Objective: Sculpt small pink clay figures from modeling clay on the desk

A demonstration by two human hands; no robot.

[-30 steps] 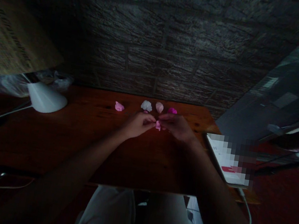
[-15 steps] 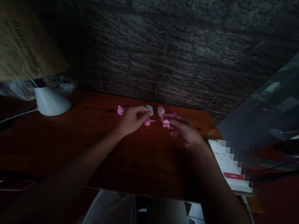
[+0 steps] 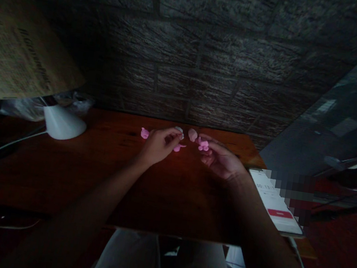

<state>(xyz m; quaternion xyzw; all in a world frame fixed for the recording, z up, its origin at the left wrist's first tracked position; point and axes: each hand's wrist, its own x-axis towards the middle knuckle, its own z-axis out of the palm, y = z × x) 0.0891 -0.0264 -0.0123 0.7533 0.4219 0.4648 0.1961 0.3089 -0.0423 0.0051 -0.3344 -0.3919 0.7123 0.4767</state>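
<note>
My left hand (image 3: 159, 146) is closed in a pinch over the table, thumb and forefinger tips together; whatever lies between them is too small to make out. Just behind those fingertips sits a whitish lump (image 3: 179, 130), and below them a pink piece (image 3: 177, 148), partly covered by the hand. My right hand (image 3: 222, 158), turned partly palm-up, has its fingers curled round a small knobbly pink piece of modelling clay (image 3: 203, 145). Between the hands, near the wall, rests a pale pink lump (image 3: 192, 135). Another pink piece (image 3: 144, 133) lies left of my left hand.
A phone (image 3: 274, 202) lies at the table's right edge with a cable. On the left stand a white cone-shaped base (image 3: 62, 123) with a cord and a large brown paper bag (image 3: 20, 47). A dark brick wall (image 3: 177, 49) borders the wooden table's back edge.
My right hand has rolled more palm-up, bringing the pink piece slightly right and up. My left hand has shifted slightly and covers more of the whitish lump. The view has tilted a little.
</note>
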